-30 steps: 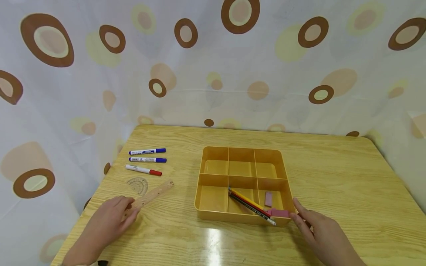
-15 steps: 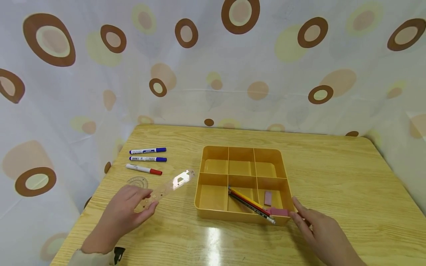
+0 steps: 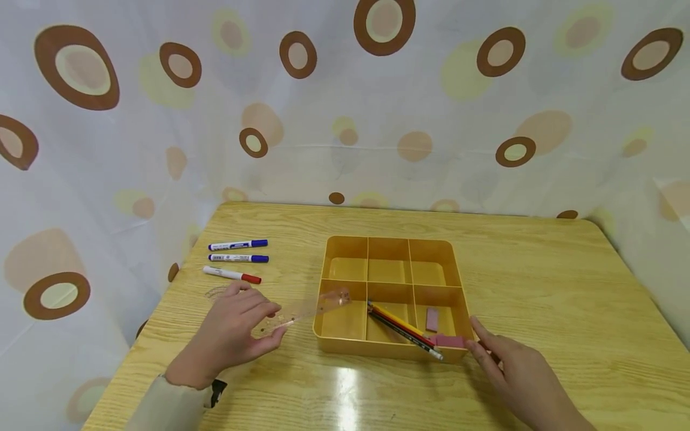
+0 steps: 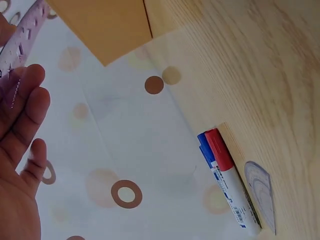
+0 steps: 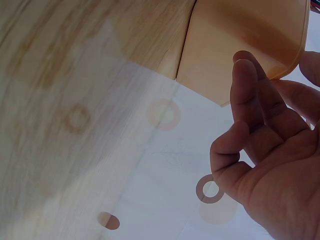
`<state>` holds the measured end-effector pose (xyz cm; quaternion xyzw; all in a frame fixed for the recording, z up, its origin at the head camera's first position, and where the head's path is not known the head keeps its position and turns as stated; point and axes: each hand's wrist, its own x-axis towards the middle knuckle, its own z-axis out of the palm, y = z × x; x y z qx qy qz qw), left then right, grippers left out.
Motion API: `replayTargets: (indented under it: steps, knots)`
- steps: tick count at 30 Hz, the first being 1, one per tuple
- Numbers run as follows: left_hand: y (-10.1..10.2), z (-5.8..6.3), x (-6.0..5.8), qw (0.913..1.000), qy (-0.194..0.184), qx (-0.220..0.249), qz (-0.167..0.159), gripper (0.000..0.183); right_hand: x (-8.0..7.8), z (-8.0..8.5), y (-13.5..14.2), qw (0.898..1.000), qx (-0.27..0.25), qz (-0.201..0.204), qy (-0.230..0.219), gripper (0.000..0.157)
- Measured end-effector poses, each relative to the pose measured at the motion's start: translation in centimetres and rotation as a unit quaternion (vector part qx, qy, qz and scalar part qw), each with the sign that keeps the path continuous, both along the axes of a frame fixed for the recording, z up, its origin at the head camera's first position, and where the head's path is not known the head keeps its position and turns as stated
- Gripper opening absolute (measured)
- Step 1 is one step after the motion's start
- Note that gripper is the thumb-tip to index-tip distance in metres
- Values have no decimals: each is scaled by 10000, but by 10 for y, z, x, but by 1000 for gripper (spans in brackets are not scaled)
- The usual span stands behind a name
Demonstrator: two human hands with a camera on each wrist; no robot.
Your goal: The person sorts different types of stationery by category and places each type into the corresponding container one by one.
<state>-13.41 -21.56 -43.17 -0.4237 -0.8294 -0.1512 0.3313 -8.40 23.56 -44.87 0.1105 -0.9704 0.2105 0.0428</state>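
Tray point(image 3: 388, 282) in orange-yellow is resting on a wooden table point(image 3: 539, 281), its walls making six compartments in two rows of three. Pencils point(image 3: 404, 327) are slanting from the front-middle compartment toward 4 o'clock, crossing the divider and sticking out over the front rim; at least three are showing, yellow, red and black. Pink erasers point(image 3: 432, 319) are lying in the front-right compartment: one is sitting near the middle and at least one more is lying along the front wall, the pencils obscuring the exact number.

At the tray's 9 o'clock, the left hand point(image 3: 232, 326) is pinching one clear ruler point(image 3: 329, 301) between thumb and fingers; the ruler is pointing between 2 and 3 o'clock, its far end hanging over the front-left compartment. At 4 o'clock, the right hand point(image 3: 512, 365) is holding the tray's near corner between thumb and index finger.

Toward 10 o'clock, three markers point(image 3: 237, 258) are lying side by side, two wearing blue caps and one red. One clear protractor point(image 4: 260, 195) is lying beside them.
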Motion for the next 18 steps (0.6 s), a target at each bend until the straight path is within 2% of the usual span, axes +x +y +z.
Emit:
replayTargets:
  steps: [3, 13, 18]
  knots:
    - [6, -1, -5, 9999, -106, -81, -84, 19, 0, 0, 0, 10000, -5, 9, 44, 48]
    - [19, -1, -22, 9988, -118, -358, -302, 20, 0, 0, 0, 9999, 100, 25, -27, 50]
    - [23, -2, -30, 9983, -231, -339, -411, 19, 1, 1, 0, 10000, 64, -23, 37, 49]
